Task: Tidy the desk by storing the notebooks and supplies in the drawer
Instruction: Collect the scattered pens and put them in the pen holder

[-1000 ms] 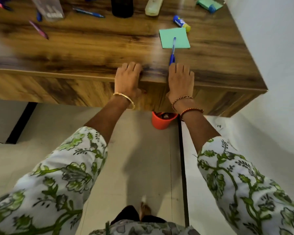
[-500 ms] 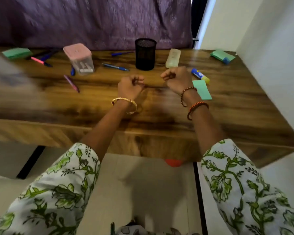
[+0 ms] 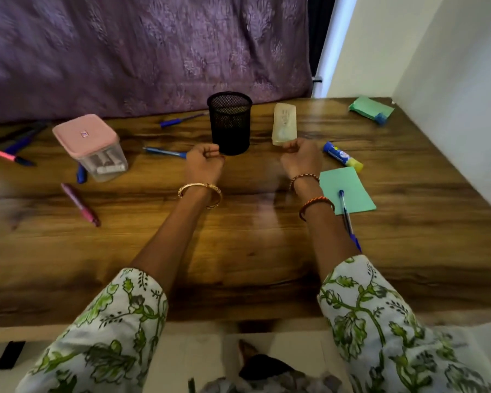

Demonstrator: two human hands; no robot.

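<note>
- Both hands curled into loose fists above the worktop (image 3: 238, 251), nothing gripped as far as visible: left hand (image 3: 204, 163) just in front of the black mesh cup (image 3: 229, 123), right hand (image 3: 301, 158) at the near end of the translucent case (image 3: 284, 127).
- Likely step: picking the first supplies to store. Drawer out of view, probably below the near edge.
- Best to gather loose pens into one bundle instead of carrying singles; take flat pads with the other hand.
- Worth lifting the pen off the near pad first, or pinching both together, so it does not roll off.
- Counted, task's things spread across the whole worktop:
- Green pads: two, near green pad (image 3: 352, 182) by the right wrist, far green pad (image 3: 370, 107) in the right corner.
- Pens: blue pen (image 3: 347, 217) on the near pad, second blue pen (image 3: 165, 152) beside the left hand, third blue pen (image 3: 182, 120) behind the cup, magenta pen (image 3: 80, 204), pink pen (image 3: 9, 156); more dark ones at the far left, too blurred to count.
- Glue stick (image 3: 343, 156): one.
- Pink-lidded box (image 3: 90, 146): one.
</note>
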